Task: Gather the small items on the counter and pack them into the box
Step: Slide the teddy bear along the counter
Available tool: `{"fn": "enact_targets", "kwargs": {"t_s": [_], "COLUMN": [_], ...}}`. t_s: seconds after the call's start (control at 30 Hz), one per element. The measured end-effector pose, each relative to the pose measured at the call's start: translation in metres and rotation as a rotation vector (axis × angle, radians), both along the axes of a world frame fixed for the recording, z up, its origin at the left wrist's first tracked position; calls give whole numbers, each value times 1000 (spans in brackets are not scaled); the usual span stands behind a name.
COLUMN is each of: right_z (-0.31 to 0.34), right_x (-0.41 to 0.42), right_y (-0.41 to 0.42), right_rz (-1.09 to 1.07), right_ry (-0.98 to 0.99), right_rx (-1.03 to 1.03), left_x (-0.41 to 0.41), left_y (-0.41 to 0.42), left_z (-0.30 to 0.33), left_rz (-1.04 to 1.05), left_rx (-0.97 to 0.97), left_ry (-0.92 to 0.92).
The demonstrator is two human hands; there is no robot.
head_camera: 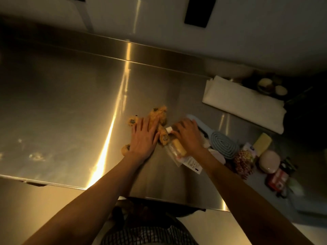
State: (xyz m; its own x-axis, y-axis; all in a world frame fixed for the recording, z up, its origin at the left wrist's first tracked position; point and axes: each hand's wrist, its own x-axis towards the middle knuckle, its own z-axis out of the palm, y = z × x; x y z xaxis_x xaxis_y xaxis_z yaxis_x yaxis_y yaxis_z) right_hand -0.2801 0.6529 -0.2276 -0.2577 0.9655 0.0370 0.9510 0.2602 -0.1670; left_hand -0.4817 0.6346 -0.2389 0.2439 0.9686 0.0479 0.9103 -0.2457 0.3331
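1. Looking down on a big stainless steel bench [70, 103] that fills most of the view, with a pale wall behind it. Lighting is dim and warm, with a bright streak of glare running across the metal. No box I can pick out anywhere, so I honestly can't say where the stuff is meant to end up.

2. Using the plush toy [157, 115] as the landmark: a folded white cloth [242, 101] lies well off to its right and further back, near the bench's right end.

3. Right of the toy and nearer the front edge there's a loose pile: a light blue hairbrush [223, 142], a yellow sponge-looking block [262, 143], a pinkish round thing [269, 160], a patterned bundle [243, 163] and a red packet [277, 179]. Too dark to name most of them properly.

4. The toy itself is orange and fuzzy, lying flat about mid-bench. The left hand [144, 138] rests on it with fingers straight and spread, more pinning or scooping than gripping, I'd guess to slide it toward the rest.

5. Touching the toy's right side is a clear packet with a yellow tube [177, 148] inside. The right hand [187, 135] has its fingers curled over the top end of it, so it looks like it's holding that one, probably to bunch both items together.
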Motion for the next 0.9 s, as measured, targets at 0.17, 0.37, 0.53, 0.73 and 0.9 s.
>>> {"fn": "enact_targets", "kwargs": {"t_s": [0.17, 0.37, 0.53, 0.73, 0.9], "right_z": [-3, -2, -6, 7, 31], "right_x": [21, 34, 36, 29, 3], "right_y": [-9, -18, -17, -14, -2], "right_rz": [-59, -109, -82, -117, -10], "right_ry": [-4, 32, -38, 109, 181], "right_rx": [-37, -5, -36, 65, 151], "left_x": [30, 56, 54, 42, 22], "left_y": [-2, -6, -6, 1, 9], "left_z": [1, 3, 5, 16, 34], "left_rz": [-18, -27, -29, -18, 29], "left_rx": [-14, -9, -31, -15, 56], "left_ry": [13, 16, 24, 17, 46]}}
